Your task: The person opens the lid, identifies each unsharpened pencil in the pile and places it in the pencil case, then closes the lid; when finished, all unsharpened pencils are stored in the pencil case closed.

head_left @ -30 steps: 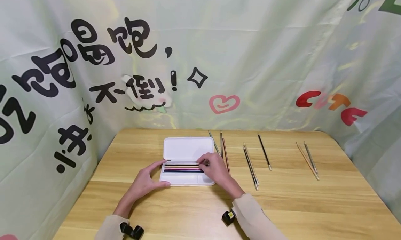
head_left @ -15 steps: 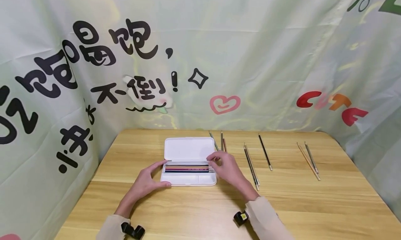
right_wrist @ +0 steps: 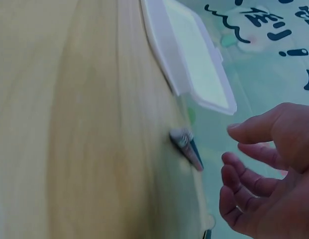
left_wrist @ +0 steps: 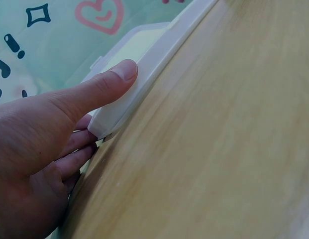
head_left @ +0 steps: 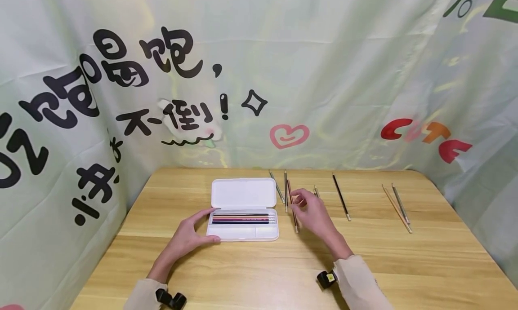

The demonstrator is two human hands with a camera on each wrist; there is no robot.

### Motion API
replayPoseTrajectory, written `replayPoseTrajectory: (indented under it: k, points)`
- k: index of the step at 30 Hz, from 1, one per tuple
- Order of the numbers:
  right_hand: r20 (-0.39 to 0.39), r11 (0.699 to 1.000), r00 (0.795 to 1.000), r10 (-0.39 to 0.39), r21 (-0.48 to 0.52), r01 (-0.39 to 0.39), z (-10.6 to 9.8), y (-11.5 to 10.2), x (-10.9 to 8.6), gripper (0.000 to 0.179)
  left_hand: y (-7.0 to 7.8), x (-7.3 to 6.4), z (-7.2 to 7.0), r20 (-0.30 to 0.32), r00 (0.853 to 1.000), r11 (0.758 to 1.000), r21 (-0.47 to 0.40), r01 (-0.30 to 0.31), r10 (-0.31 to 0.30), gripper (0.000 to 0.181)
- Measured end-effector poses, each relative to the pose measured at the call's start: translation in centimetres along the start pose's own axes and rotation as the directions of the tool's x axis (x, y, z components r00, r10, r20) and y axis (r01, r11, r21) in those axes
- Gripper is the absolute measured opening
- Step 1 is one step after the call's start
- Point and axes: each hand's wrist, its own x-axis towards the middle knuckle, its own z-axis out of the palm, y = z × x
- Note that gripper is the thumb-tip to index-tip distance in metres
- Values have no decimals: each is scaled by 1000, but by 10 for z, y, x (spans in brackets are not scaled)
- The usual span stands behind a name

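A white pencil case (head_left: 232, 235) lies with its lid (head_left: 243, 193) raised at the back. Several coloured pencils (head_left: 238, 219) are side by side in its long compartment. My left hand (head_left: 188, 232) holds the case by its left end; in the left wrist view the thumb (left_wrist: 107, 84) presses the front wall and the fingers reach round the corner. To the right of the case, my right hand (head_left: 313, 211) hovers beside a dark red pencil (head_left: 296, 223). Thumb and fingers are apart with nothing between them in the right wrist view.
A green pencil (head_left: 277, 186) and a black pencil (head_left: 286, 193) lie behind the right hand's fingers. Farther right are another black pencil (head_left: 341, 197), a tan pencil (head_left: 397, 210) and a grey pencil (head_left: 400, 203). A printed curtain (head_left: 344, 99) hangs behind the table.
My right hand has let go of the pencils in the case and moved right, to the loose pencils on the table. The left hand stays at the case's left end.
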Motion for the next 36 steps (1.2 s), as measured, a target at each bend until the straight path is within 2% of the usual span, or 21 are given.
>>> replayPoseTrajectory:
  k: [4, 9, 15, 20, 28, 36]
  points:
    - [34, 995, 997, 68, -70, -66, -1, 6, 0, 39, 1, -1, 0, -5, 1000, 1000, -8, -8, 8, 86]
    - [96, 984, 988, 122, -141, -108, 1, 9, -3, 46, 1, -2, 0, -10, 1000, 1000, -3, -7, 7, 85]
    - [133, 973, 981, 143, -198, -115, 1, 10, -5, 46, 0, -2, 0, -7, 1000, 1000, 5, -2, 2, 85]
    - [131, 965, 982, 133, -244, -98, -4, 12, -7, 39, -1, -1, 1, -5, 1000, 1000, 8, 9, -9, 85]
    - [137, 968, 974, 178, -205, -147, -10, 13, -9, 40, -1, -1, 1, -8, 1000, 1000, 1, 8, -8, 86]
    - [110, 970, 983, 150, -208, -125, -20, 14, -12, 36, -2, -1, 1, -10, 1000, 1000, 5, -6, 6, 88]
